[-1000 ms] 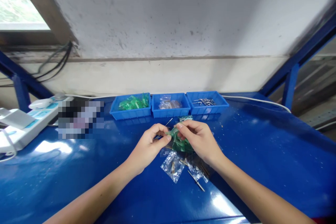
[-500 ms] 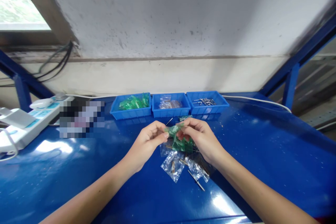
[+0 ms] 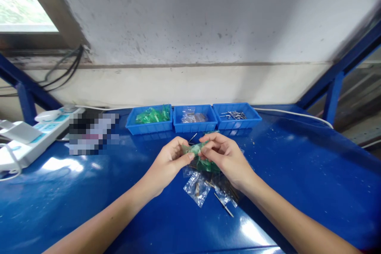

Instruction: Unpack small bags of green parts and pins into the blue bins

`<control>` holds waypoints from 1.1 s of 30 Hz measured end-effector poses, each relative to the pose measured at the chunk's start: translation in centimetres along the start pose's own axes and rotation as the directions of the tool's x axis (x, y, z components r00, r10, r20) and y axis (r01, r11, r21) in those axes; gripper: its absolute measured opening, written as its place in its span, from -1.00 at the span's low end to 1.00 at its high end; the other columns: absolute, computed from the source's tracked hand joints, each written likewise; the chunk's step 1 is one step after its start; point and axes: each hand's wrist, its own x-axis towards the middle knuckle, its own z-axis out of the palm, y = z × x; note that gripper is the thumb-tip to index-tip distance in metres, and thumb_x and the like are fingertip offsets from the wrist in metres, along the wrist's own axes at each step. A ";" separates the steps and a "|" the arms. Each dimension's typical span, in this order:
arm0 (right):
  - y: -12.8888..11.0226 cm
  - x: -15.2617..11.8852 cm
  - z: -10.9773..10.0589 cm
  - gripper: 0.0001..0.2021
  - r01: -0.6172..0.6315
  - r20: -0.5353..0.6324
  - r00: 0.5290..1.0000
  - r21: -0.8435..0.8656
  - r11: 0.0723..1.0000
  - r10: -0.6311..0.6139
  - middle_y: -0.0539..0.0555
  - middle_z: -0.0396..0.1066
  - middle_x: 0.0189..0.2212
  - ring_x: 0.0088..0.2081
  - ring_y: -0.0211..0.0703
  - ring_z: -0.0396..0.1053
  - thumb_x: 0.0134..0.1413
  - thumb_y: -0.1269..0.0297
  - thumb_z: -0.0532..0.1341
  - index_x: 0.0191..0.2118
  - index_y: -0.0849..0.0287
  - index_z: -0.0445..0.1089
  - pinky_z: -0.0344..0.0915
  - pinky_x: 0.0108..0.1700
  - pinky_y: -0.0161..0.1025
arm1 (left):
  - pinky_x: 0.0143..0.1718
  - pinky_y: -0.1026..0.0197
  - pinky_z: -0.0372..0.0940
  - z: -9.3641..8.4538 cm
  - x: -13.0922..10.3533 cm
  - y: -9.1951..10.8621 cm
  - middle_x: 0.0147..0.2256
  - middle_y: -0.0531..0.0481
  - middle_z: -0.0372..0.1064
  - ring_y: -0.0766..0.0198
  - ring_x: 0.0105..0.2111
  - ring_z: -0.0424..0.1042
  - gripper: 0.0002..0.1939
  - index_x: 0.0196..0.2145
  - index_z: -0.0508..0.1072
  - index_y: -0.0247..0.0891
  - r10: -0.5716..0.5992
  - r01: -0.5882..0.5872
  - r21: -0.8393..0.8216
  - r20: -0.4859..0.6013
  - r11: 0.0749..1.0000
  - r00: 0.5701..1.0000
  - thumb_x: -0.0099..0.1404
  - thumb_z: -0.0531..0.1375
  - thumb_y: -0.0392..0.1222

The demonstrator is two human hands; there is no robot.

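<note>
Between my left hand (image 3: 174, 154) and my right hand (image 3: 222, 152) is a small green plastic bag (image 3: 195, 149), pinched at both ends by thumbs and fingers. Whether anything lies inside it, I cannot tell. Just below, more green plastic bags (image 3: 208, 165) rest on a small pile. Clear plastic bags (image 3: 197, 189) with brass-coloured pins in them lie nearer me. A loose metal rod, thicker at its middle (image 3: 224, 205), sits on the blue table (image 3: 143, 222). Another thin metal piece (image 3: 193, 137) shows just beyond my fingers.
Three blue trays stand in a row by the wall: the left tray (image 3: 149, 128) holds green bags, the middle tray (image 3: 195, 127) clear bags, the right tray (image 3: 239, 124) metal rods. A white power strip (image 3: 38, 137) and a blurred-out object (image 3: 92, 135) lie at left.
My fingers have shifted slightly on the green bag, and my right fingertips have moved closer to my left. The pile and trays stay as they were.
</note>
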 end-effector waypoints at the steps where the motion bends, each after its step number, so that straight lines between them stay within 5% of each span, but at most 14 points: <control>1: 0.0 0.0 -0.1 -0.84 0.015 0.009 1.000 -0.050 0.999 -0.014 -0.09 0.33 -0.60 -0.48 -0.27 0.35 -0.06 0.32 0.24 -0.28 0.16 0.33 0.25 -0.37 -0.28 | -0.33 0.30 0.16 -0.1 0.0 0.0 -0.45 0.12 0.26 0.38 -0.40 0.25 -0.84 -0.35 0.25 -0.25 -0.008 0.008 -0.008 -0.007 1.000 1.000 0.21 0.21 -0.24; 7: 0.1 0.1 -0.6 -0.81 0.125 0.032 0.992 -0.387 0.914 -0.122 0.01 0.41 -0.45 -0.44 -0.25 0.31 0.02 0.33 0.16 -0.19 0.16 0.35 0.20 -0.40 -0.27 | -0.33 0.30 0.14 -0.6 0.1 -0.2 -0.45 0.11 0.25 0.38 -0.40 0.23 -0.85 -0.35 0.24 -0.24 0.025 -0.024 0.027 -0.040 0.999 0.999 0.23 0.20 -0.20; 14: -0.1 -0.1 -0.2 -0.86 0.085 0.068 0.996 -0.321 0.943 -0.066 -0.07 0.25 -0.54 -0.50 -0.31 0.19 0.02 0.25 0.19 -0.30 0.16 0.26 0.14 -0.45 -0.31 | -0.37 0.31 0.12 -0.4 0.2 -0.3 -0.47 0.12 0.21 0.38 -0.43 0.21 -0.86 -0.35 0.25 -0.24 0.142 -0.136 0.172 -0.022 0.976 0.990 0.23 0.19 -0.20; 23: 0.1 0.0 0.0 -0.83 0.033 0.083 0.996 -0.128 0.991 -0.022 -0.10 0.20 -0.53 -0.50 -0.32 0.16 -0.03 0.27 0.22 -0.31 0.15 0.24 0.12 -0.42 -0.31 | -0.28 0.28 0.20 -0.4 0.1 -0.4 -0.34 0.04 0.36 0.31 -0.32 0.34 -0.85 -0.20 0.31 -0.23 0.152 -0.149 0.180 -0.004 0.972 0.988 0.26 0.17 -0.23; 33: -0.1 -0.4 0.3 -0.87 0.040 0.088 0.996 -0.160 0.986 -0.026 -0.12 0.11 -0.56 -0.51 -0.31 0.10 0.01 0.27 0.19 -0.29 0.15 0.27 0.10 -0.42 -0.30 | -0.25 0.25 0.25 0.1 -0.4 -0.2 -0.31 0.01 0.40 0.27 -0.28 0.38 -0.85 -0.19 0.33 -0.23 0.145 -0.136 0.210 -0.025 0.968 0.989 0.26 0.16 -0.23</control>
